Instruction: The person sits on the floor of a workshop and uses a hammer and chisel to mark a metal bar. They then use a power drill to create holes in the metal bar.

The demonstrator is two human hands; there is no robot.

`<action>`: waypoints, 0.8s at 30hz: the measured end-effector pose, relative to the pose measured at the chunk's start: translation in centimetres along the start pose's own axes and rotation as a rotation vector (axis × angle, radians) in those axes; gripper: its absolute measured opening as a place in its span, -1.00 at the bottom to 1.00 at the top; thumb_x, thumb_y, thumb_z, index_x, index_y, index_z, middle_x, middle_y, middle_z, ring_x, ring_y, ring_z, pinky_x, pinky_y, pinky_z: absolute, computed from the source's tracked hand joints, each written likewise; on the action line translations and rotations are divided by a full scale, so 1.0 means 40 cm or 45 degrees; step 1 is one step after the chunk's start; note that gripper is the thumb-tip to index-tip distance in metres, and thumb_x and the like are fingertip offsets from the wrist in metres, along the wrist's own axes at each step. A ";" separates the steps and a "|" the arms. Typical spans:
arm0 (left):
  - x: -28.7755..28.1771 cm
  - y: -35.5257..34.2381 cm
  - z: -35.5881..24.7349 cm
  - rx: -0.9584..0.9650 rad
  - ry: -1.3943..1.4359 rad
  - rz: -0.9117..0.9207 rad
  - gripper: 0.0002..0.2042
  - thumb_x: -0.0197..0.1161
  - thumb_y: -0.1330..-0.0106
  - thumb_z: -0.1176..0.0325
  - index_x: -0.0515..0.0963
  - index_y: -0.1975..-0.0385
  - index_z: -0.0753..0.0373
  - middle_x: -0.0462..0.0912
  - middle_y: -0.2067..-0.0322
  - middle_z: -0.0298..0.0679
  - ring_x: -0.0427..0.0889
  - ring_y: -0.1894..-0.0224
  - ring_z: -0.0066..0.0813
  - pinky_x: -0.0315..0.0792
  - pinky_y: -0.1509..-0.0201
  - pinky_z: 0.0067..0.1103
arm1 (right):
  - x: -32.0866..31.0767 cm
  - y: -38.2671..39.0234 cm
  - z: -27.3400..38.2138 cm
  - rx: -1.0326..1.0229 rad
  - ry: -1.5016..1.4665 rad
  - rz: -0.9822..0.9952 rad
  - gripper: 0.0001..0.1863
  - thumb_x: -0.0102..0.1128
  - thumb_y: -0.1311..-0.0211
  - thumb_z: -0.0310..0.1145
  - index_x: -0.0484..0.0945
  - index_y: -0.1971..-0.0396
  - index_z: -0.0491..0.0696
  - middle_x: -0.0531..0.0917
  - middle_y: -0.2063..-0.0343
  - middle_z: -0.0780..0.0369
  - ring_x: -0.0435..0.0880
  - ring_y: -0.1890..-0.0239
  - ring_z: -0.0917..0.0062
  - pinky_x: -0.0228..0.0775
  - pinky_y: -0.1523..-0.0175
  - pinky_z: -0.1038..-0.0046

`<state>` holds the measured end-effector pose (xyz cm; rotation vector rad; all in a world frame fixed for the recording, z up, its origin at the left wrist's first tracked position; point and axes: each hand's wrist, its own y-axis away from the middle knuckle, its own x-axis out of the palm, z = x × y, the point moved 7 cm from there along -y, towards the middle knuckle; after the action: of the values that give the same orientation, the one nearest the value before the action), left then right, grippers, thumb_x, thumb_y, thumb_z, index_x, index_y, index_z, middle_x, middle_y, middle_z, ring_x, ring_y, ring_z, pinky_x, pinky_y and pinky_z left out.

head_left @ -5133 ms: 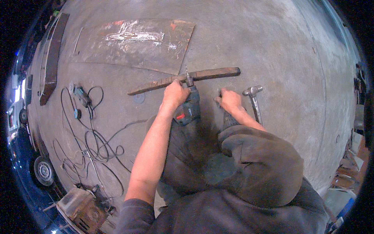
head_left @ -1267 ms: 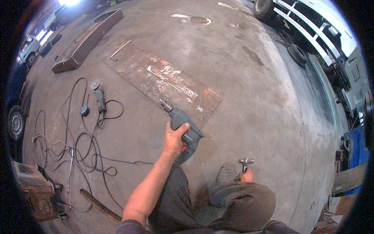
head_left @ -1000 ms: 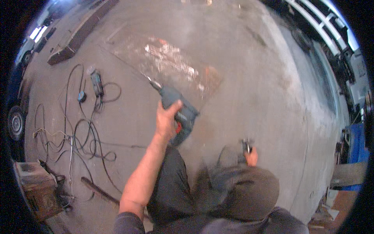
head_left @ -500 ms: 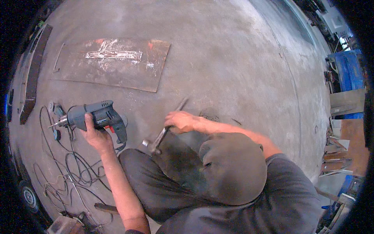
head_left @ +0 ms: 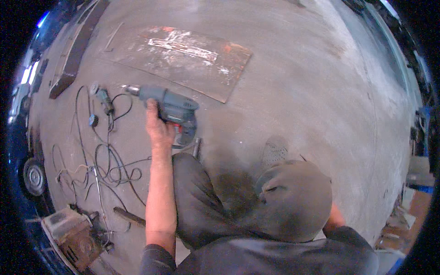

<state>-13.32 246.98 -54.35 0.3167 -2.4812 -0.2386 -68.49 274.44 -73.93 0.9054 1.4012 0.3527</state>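
Wrapped firmly around the body of a power drill (head_left: 173,107), the left hand (head_left: 159,124) holds it up off the concrete floor (head_left: 311,101), out beyond the left knee (head_left: 185,165). Its grip is on the drill's body, forward of the pistol handle (head_left: 189,130), with the red trigger (head_left: 177,127) showing just beside the palm. One digit points up along the near side of the casing. The left forearm (head_left: 161,197) rises nearly straight from the lower edge, bare up to the dark sleeve (head_left: 157,259), and the wrist runs on almost in line with it. The drill lies across the top of the hand, its chuck (head_left: 132,90) aimed to the left and slightly away from the person, the handle curving back toward the knee.

On the other side, only a short stretch of the right forearm (head_left: 336,221) shows, reaching in behind the bent right knee (head_left: 298,197). That knee covers the right hand, so I cannot tell whether it is holding anything.

Beyond the drill a rusty metal sheet (head_left: 201,73) lies flat; near the chuck, to the left, an angle grinder (head_left: 106,102) rests among looped black cables (head_left: 110,167).
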 end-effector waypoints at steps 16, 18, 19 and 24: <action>0.223 -0.009 0.190 -0.447 -0.189 0.061 -0.42 0.27 -0.40 -0.02 0.38 -0.22 0.28 0.59 -0.01 -0.12 0.63 -0.04 -0.22 0.54 -0.18 -0.23 | 0.276 0.039 -0.018 0.013 -0.115 -0.283 -0.60 0.20 -0.21 -0.10 0.69 0.14 -0.11 0.72 0.16 -0.05 0.70 0.07 0.03 0.55 -0.03 0.08; 0.201 0.018 0.195 -0.485 -0.206 -0.006 -0.42 0.32 -0.38 0.05 0.35 -0.24 0.29 0.57 -0.02 -0.14 0.61 -0.07 -0.27 0.55 -0.17 -0.27 | 0.279 0.053 0.018 -0.044 -0.101 -0.264 -0.60 0.19 -0.21 -0.10 0.69 0.16 -0.12 0.72 0.17 -0.06 0.70 0.07 0.03 0.55 -0.03 0.08; 0.212 0.043 0.195 -0.519 -0.216 -0.047 -0.41 0.33 -0.38 0.04 0.34 -0.24 0.29 0.57 -0.03 -0.14 0.60 -0.08 -0.27 0.55 -0.17 -0.28 | 0.288 0.061 0.031 -0.066 -0.100 -0.253 -0.60 0.19 -0.22 -0.10 0.70 0.16 -0.12 0.73 0.17 -0.06 0.70 0.08 0.03 0.55 -0.03 0.08; 0.453 0.142 0.277 -0.750 -0.006 -0.065 -0.38 0.34 -0.36 0.01 0.33 -0.27 0.26 0.56 -0.05 -0.17 0.56 -0.13 -0.27 0.46 -0.25 -0.26 | 0.304 0.022 -0.101 0.001 -0.053 -0.377 -0.60 0.16 -0.24 -0.10 0.71 0.20 -0.14 0.73 0.19 -0.07 0.70 0.09 0.02 0.55 -0.02 0.08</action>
<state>-35.09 248.38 -51.64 0.1261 -2.2790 -0.9617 -69.76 284.86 -81.36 0.6887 1.4720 0.1082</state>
